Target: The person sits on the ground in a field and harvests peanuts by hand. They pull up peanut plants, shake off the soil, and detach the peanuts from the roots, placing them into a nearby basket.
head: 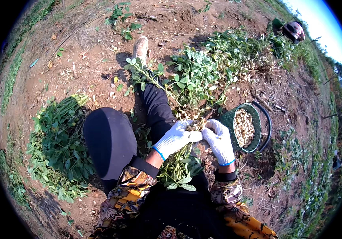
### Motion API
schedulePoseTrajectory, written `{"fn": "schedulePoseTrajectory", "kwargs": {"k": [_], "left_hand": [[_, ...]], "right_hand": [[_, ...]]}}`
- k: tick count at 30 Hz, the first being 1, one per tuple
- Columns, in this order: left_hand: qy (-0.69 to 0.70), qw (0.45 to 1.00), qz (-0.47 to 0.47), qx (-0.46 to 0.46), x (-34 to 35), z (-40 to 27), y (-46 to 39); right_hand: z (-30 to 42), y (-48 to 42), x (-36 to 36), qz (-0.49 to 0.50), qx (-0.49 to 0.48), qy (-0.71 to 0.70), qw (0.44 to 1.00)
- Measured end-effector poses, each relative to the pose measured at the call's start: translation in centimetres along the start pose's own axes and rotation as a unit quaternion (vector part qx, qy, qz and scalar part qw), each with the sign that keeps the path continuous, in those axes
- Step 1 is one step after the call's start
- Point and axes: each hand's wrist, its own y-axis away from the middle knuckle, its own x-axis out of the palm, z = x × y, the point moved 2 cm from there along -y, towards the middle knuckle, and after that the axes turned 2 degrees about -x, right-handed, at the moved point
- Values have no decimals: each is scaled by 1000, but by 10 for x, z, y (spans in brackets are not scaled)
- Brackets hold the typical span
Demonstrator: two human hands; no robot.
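Observation:
My left hand (178, 136), in a white knit glove with a blue cuff edge, is closed around the root end of a peanut plant (177, 170), whose leafy stems lie toward my lap. Beside it my right hand (220, 140), gloved alike, has its fingers bent against the roots and pods (198, 124); whether it grips a pod is hidden. A green woven basket (259, 131) with a dark handle, tilted toward me, holds many peanuts (243, 128) just right of my right hand.
Uprooted peanut plants (194, 68) with pods lie ahead, some across my outstretched leg. A heap of leafy plants (63, 143) lies left of my bent knee (109, 143). Dry stalks are on the soil near the basket. Far right, a patterned cloth-like item (294, 30) sits beyond the plants.

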Motion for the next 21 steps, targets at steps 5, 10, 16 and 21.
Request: {"fn": "schedulePoseTrajectory", "kwargs": {"k": [5,10,16,21], "left_hand": [[26,999,-8,-36,-14,20,-7],[-136,986,-75,-55,-28,45,-17],[-376,911,-153,-78,-20,16,-8],[-445,875,-157,-108,-17,11,-6]], "right_hand": [[-23,-8,3,-65,-108,140,982],[-27,-10,7,-91,-98,197,971],[-54,-25,13,-81,-134,231,960],[-55,-25,16,-78,-147,268,949]]}}
